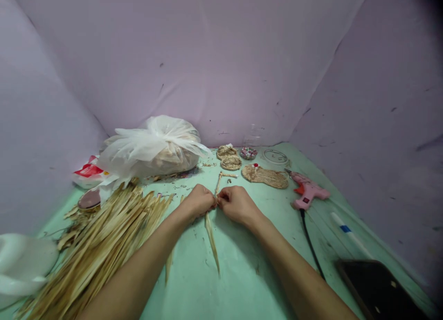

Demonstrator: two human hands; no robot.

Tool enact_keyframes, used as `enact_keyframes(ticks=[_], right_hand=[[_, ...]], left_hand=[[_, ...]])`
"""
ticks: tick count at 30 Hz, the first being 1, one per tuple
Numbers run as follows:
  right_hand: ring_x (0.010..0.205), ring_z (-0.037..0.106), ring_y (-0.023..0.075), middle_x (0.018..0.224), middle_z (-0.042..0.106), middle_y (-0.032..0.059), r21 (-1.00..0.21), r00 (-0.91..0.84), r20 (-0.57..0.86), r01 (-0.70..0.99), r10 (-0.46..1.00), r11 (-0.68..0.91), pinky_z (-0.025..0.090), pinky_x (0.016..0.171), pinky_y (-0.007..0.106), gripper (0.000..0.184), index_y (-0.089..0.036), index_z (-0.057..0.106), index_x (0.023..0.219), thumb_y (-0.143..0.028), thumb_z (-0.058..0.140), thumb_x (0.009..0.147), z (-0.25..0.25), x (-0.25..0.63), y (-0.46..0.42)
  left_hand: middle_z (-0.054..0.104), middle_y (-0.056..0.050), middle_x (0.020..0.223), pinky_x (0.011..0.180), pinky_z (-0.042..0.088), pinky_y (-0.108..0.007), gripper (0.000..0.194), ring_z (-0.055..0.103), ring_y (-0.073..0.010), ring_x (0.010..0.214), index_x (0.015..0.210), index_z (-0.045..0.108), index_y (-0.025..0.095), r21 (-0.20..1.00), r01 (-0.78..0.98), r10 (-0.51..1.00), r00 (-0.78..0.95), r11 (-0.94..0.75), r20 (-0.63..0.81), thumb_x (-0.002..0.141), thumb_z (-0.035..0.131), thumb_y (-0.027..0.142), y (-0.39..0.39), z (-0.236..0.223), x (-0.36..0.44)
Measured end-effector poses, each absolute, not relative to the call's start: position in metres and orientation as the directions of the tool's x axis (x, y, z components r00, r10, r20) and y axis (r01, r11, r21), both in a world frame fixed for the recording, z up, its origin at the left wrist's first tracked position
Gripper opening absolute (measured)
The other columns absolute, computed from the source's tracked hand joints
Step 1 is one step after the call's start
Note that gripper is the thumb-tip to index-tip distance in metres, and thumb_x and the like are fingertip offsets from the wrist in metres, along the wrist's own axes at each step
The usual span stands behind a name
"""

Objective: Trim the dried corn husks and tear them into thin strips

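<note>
In the middle of the table, my left hand and my right hand meet, fingers pinched closed on a thin twisted cord of dried leaf. The cord rises from between the fingers and bends right at its far end. A loose strip of dried leaf trails toward me from below my left hand. Just beyond the hands lie a woven sole-shaped piece with a red bead and smaller coiled pieces. My fingers hide the exact point where the cord is gripped.
Dried leaf strips are heaped at left, near a white jug. Behind them sit a tied plastic bag and a red-and-white packet. At right are a pink glue gun with its cord, a white stick and a phone. Beads stand at the back.
</note>
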State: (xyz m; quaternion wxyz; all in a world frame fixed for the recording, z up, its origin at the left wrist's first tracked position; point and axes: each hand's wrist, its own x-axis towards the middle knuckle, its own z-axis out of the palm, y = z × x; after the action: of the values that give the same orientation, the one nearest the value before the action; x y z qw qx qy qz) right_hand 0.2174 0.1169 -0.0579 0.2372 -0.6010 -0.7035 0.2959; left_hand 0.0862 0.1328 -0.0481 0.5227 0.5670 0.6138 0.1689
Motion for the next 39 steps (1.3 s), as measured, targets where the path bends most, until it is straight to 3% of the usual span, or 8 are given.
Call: enact_keyframes(ticks=[7, 14, 19, 24, 28, 30, 34, 39], right_hand=[[0.059, 0.057, 0.0171, 0.063, 0.068, 0.0084, -0.558, -0.109, -0.067, 0.828, 0.992, 0.053, 0.032, 0.051, 0.025, 0.017, -0.017, 0.070, 0.067, -0.018, 0.053, 0.067, -0.042, 0.220, 0.112], [0.071, 0.061, 0.0271, 0.077, 0.069, 0.0185, -0.385, -0.020, -0.093, 0.923, 0.995, -0.018, 0.033, 0.053, 0.030, 0.019, -0.012, 0.070, 0.073, -0.020, 0.053, 0.067, -0.020, 0.201, 0.095], [0.075, 0.062, 0.0266, 0.079, 0.069, 0.0172, -0.349, -0.086, -0.134, 0.936, 0.987, 0.034, 0.036, 0.059, 0.030, 0.019, -0.014, 0.071, 0.077, -0.012, 0.055, 0.067, -0.013, 0.182, 0.084], [0.076, 0.061, 0.0273, 0.079, 0.068, 0.0169, -0.427, -0.124, -0.142, 0.903, 0.982, 0.052, 0.036, 0.061, 0.031, 0.019, -0.014, 0.070, 0.077, -0.009, 0.057, 0.065, -0.014, 0.178, 0.082], [0.062, 0.058, 0.0209, 0.059, 0.064, 0.0065, -0.580, -0.167, -0.181, 0.814, 0.969, 0.032, 0.033, 0.054, 0.027, 0.004, -0.018, 0.066, 0.056, -0.015, 0.065, 0.058, -0.009, 0.203, 0.089], [0.054, 0.054, 0.0164, 0.050, 0.059, 0.0018, -0.670, -0.137, -0.196, 0.742, 0.971, -0.031, 0.032, 0.049, 0.025, 0.007, -0.018, 0.065, 0.054, -0.022, 0.066, 0.060, -0.007, 0.223, 0.098], [0.060, 0.054, 0.0139, 0.063, 0.061, 0.0041, -0.811, 0.045, -0.210, 0.549, 0.977, -0.200, 0.038, 0.052, 0.022, 0.014, -0.015, 0.063, 0.071, -0.022, 0.052, 0.075, -0.011, 0.242, 0.115], [0.049, 0.054, 0.0096, 0.055, 0.060, 0.0035, -0.886, -0.086, -0.396, 0.299, 0.914, -0.355, 0.042, 0.048, 0.019, 0.015, -0.013, 0.059, 0.060, -0.010, 0.050, 0.071, -0.030, 0.213, 0.113]], left_hand=[[0.024, 0.008, 0.031, 0.035, 0.007, -0.022, 0.016, 0.018, -0.0040, 0.030, 0.041, 0.040, 0.017, 0.826, 0.503, 0.895, 0.202, 0.253, -0.398, 0.054, 0.049, 0.013, 0.130, -0.052, 0.088], [0.024, 0.007, 0.025, 0.032, 0.012, -0.020, 0.022, 0.021, -0.0054, 0.025, 0.040, 0.035, 0.019, 0.796, 0.457, 0.867, 0.098, 0.397, -0.489, 0.056, 0.048, 0.013, 0.122, -0.036, 0.099], [0.024, 0.007, 0.024, 0.032, 0.014, -0.019, 0.021, 0.023, -0.0052, 0.026, 0.041, 0.033, 0.019, 0.812, 0.384, 0.865, 0.064, 0.440, -0.498, 0.056, 0.046, 0.011, 0.125, -0.038, 0.096], [0.029, 0.007, 0.025, 0.032, 0.013, -0.018, 0.006, 0.022, -0.0042, 0.026, 0.045, 0.049, 0.015, 0.835, 0.339, 0.838, 0.188, 0.434, -0.512, 0.050, 0.049, 0.012, 0.133, -0.043, 0.084], [0.033, 0.008, 0.029, 0.032, 0.011, -0.018, 0.004, 0.022, -0.0028, 0.028, 0.047, 0.050, 0.014, 0.842, 0.314, 0.806, 0.278, 0.439, -0.523, 0.048, 0.054, 0.016, 0.138, -0.043, 0.074], [0.034, 0.008, 0.032, 0.032, 0.010, -0.018, 0.009, 0.023, -0.0024, 0.028, 0.047, 0.049, 0.015, 0.846, 0.305, 0.792, 0.315, 0.437, -0.523, 0.048, 0.057, 0.019, 0.140, -0.042, 0.071], [0.032, 0.008, 0.035, 0.032, 0.007, -0.018, 0.016, 0.024, -0.0023, 0.029, 0.047, 0.043, 0.017, 0.849, 0.304, 0.768, 0.369, 0.433, -0.524, 0.048, 0.058, 0.022, 0.142, -0.042, 0.069], [0.030, 0.009, 0.036, 0.032, 0.010, -0.018, 0.014, 0.022, -0.0027, 0.030, 0.049, 0.044, 0.017, 0.851, 0.329, 0.765, 0.385, 0.410, -0.517, 0.050, 0.056, 0.024, 0.142, -0.046, 0.069]])
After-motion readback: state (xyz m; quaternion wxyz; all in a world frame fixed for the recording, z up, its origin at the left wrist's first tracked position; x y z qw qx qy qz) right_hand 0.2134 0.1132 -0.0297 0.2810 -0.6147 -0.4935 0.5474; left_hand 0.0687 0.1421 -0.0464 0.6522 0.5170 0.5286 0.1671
